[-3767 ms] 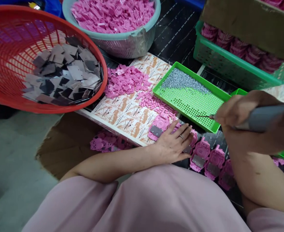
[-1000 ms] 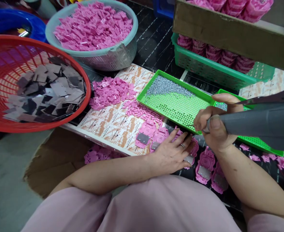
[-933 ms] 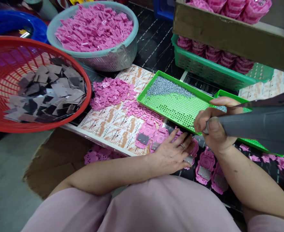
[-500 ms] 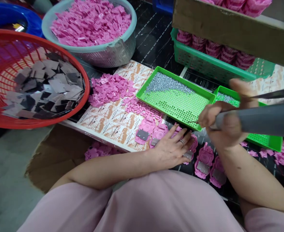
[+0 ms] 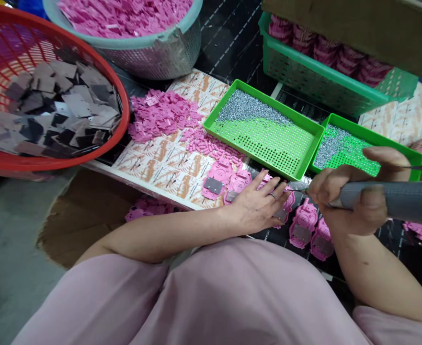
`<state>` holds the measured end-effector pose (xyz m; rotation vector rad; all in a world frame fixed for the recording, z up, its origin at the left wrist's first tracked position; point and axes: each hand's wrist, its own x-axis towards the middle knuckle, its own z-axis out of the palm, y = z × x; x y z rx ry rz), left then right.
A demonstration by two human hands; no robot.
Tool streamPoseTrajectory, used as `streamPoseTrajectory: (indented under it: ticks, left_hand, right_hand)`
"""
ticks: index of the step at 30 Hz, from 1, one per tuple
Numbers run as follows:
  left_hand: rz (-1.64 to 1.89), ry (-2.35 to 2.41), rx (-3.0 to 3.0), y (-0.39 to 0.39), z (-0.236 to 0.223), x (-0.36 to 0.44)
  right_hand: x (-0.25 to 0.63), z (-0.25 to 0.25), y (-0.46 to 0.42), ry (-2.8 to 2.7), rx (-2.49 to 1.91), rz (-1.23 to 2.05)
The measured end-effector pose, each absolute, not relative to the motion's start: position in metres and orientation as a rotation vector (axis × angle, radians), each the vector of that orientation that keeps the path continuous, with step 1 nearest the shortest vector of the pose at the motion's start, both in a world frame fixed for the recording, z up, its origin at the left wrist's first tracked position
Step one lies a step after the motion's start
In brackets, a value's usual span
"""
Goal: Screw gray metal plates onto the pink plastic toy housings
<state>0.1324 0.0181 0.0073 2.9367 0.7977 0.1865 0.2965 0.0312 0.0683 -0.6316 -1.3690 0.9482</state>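
My left hand [image 5: 257, 203] lies with fingers spread over pink plastic housings set in a row, partly hiding those in the middle. Metal plates show on the uncovered ones, such as the housing at the left end [image 5: 217, 178] and another right of the hand [image 5: 303, 224]. My right hand [image 5: 347, 196] is wrapped round a grey electric screwdriver [image 5: 408, 200], held nearly level. Its thin bit points left, close to the fingertips of my left hand and a pink housing; whether it touches cannot be made out. Just beyond lies a green tray [image 5: 268, 143] of small screws.
A second green tray [image 5: 350, 148] of screws sits at right. At left stand a red basket [image 5: 122, 120] of metal plates and a pale basket [image 5: 160, 52] of pink parts. Loose pink pieces [image 5: 162, 117] are heaped on the table. A green crate [image 5: 325, 81] stands behind.
The screwdriver in my right hand has moved from the tray's near edge toward the housings by my left hand. My left hand stays on the row. The view has tilted slightly down.
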Motion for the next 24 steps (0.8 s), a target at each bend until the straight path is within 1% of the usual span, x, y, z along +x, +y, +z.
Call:
streamPoseTrajectory:
  ticks: [6, 10, 12, 15, 19, 24]
  left_hand:
    - [0.282, 0.783, 2.916, 0.018, 0.006, 0.131]
    - [0.3, 0.789, 2.916, 0.018, 0.004, 0.131]
    - [0.295, 0.789, 2.934, 0.018, 0.003, 0.131]
    - [0.29, 0.788, 2.963, 0.018, 0.0, 0.13]
    - [0.261, 0.757, 2.971, 0.018, -0.004, 0.129]
    - [0.308, 0.743, 2.946, 0.019, -0.005, 0.128]
  right_hand:
    - [0.292, 0.054, 0.033, -1.432, -0.535, 0.939]
    - [0.3, 0.064, 0.033, -1.432, -0.561, 0.981]
    - [0.307, 0.074, 0.041, -1.375, -0.607, 0.92]
    - [0.315, 0.081, 0.067, -1.301, -0.65, 0.733]
    - [0.313, 0.068, 0.099, -1.214, -0.671, 0.577]
    - [0.309, 0.053, 0.104, -1.229, -0.741, 0.545]
